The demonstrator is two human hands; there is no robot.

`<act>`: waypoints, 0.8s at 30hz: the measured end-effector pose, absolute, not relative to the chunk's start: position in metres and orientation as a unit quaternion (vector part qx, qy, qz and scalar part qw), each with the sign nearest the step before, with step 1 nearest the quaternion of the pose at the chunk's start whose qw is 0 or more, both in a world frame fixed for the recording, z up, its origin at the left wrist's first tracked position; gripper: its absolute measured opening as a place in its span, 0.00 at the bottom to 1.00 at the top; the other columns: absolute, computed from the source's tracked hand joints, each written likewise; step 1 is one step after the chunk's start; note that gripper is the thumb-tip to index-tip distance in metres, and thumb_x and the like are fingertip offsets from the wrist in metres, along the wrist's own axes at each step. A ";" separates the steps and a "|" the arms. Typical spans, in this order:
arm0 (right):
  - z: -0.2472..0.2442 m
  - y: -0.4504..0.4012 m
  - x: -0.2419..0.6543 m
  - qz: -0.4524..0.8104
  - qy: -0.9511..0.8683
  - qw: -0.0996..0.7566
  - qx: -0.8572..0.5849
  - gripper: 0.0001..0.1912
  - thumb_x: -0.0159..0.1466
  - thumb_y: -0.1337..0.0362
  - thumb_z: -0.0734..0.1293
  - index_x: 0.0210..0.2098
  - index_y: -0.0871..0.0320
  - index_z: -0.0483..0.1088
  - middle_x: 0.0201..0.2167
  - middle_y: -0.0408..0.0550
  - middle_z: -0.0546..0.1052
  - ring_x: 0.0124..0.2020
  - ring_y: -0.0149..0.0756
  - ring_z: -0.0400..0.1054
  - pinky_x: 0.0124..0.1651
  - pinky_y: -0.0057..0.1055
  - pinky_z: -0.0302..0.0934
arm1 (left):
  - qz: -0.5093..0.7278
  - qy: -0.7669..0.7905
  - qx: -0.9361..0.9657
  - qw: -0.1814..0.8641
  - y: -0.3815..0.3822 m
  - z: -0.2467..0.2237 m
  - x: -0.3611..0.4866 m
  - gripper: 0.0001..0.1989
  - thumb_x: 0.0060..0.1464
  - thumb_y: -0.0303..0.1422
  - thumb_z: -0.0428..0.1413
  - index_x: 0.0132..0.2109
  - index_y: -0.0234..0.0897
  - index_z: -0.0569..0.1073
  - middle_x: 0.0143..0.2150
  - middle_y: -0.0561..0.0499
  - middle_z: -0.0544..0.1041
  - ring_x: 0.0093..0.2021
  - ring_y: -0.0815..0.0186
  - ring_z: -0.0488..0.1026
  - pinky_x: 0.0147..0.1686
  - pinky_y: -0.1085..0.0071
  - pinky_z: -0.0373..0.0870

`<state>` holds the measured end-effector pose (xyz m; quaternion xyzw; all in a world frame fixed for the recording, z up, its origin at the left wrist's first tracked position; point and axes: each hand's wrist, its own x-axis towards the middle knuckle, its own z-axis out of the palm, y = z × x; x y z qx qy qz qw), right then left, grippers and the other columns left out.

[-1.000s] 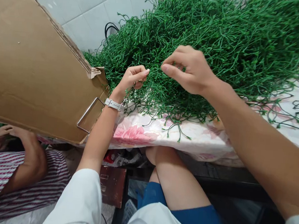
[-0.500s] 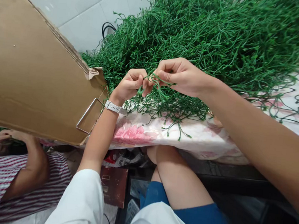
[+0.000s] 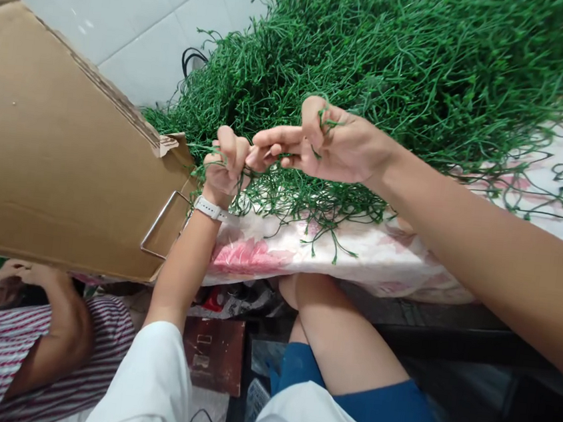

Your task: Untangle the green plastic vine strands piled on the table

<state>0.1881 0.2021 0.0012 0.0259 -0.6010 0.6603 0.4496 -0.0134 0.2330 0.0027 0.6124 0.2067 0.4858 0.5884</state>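
Observation:
Before me lies a large heap of thin green plastic-looking stems [image 3: 401, 69] with small bud-like tips. My left hand [image 3: 227, 163], with a pale watch strap [image 3: 211, 209] at the wrist, is closed around several such stems whose ends stick out between the fingers. To its right, my right hand [image 3: 336, 143] pinches a green stem [image 3: 327, 123] between thumb and curled index finger. The other fingers of that hand stretch toward the left one, and the fingertips of both hands meet or nearly meet above the heap's near edge.
A large cardboard sheet or box side [image 3: 67, 148] stands at the left, with a bent metal wire frame [image 3: 159, 225] by its lower corner. A flowered cloth [image 3: 267, 253] covers the table. Beyond the cardboard, a person in a striped top [image 3: 61, 342] sits beside more green stems.
My hands have turned and drawn slightly apart, with the left moving left. The right fingers have straightened, and the green stems once stretched between the hands now show in each hand separately.

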 end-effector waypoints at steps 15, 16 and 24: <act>-0.003 0.215 0.179 0.616 -0.558 0.542 -0.122 0.18 0.63 0.53 0.78 0.31 0.58 0.70 0.24 0.38 0.68 0.25 0.25 0.59 0.29 0.27 0.58 | 0.503 0.206 0.622 0.564 0.222 0.029 0.001 0.40 0.61 0.69 0.35 0.25 0.41 0.66 0.14 0.60 0.37 0.16 0.71 0.41 0.17 0.74 0.54; -0.002 0.215 0.179 0.611 -0.556 0.549 -0.126 0.18 0.62 0.53 0.79 0.31 0.58 0.71 0.24 0.39 0.68 0.25 0.26 0.59 0.29 0.27 0.58 | 0.503 0.205 0.623 0.562 0.221 0.029 0.001 0.40 0.60 0.70 0.34 0.24 0.41 0.66 0.14 0.59 0.36 0.16 0.72 0.40 0.17 0.74 0.53; -0.003 0.222 0.182 0.538 -0.592 0.572 -0.181 0.18 0.64 0.50 0.76 0.30 0.55 0.71 0.24 0.39 0.66 0.25 0.29 0.59 0.29 0.29 0.56 | 0.510 0.191 0.607 0.578 0.226 0.030 0.001 0.39 0.63 0.67 0.37 0.22 0.40 0.65 0.14 0.59 0.38 0.16 0.73 0.41 0.17 0.76 0.53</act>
